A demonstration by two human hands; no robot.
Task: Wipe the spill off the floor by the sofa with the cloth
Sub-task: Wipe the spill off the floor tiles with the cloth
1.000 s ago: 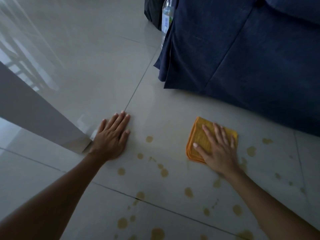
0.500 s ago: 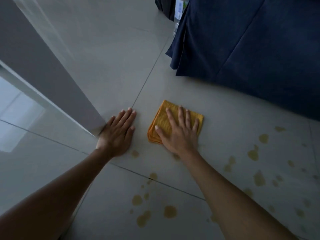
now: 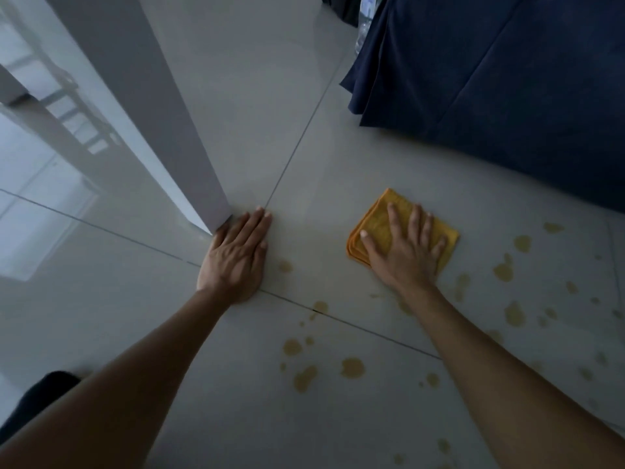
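- The right hand (image 3: 404,253) lies flat, palm down, on the folded orange cloth (image 3: 378,228), fingers (image 3: 394,216) spread wide and pointing away from the person; it presses the cloth onto the floor (image 3: 236,96) and does not pinch or close around it.
- The cloth sits on the pale tile between the left hand and the brownish spill (image 3: 351,367), in front of the dark blue sofa (image 3: 507,96) but clear of its skirt. Its near left corner and far corner show beyond the hand.
- The left hand (image 3: 235,257) is also open and flat on the floor, fingers together, holding nothing; its fingertips lie beside the foot of a pale pillar (image 3: 152,113), just touching or nearly touching its base.
- Spill drops are scattered to the right of the cloth and nearer the person, across the tile seam; one small drop lies just right of the left hand.
- The tile between the two hands looks bare of drops.
- A clear bottle (image 3: 363,25) shows partly at the sofa's far corner.
- Compared with half a second ago, the cloth and right hand have slid to the right, away from the left hand, which they were then just beside; a wide bare gap now separates them.
- A second ago the cloth sat at a similar spot toward the right, so the stroke has gone left and come back.
- The left hand has stayed planted, still flat.
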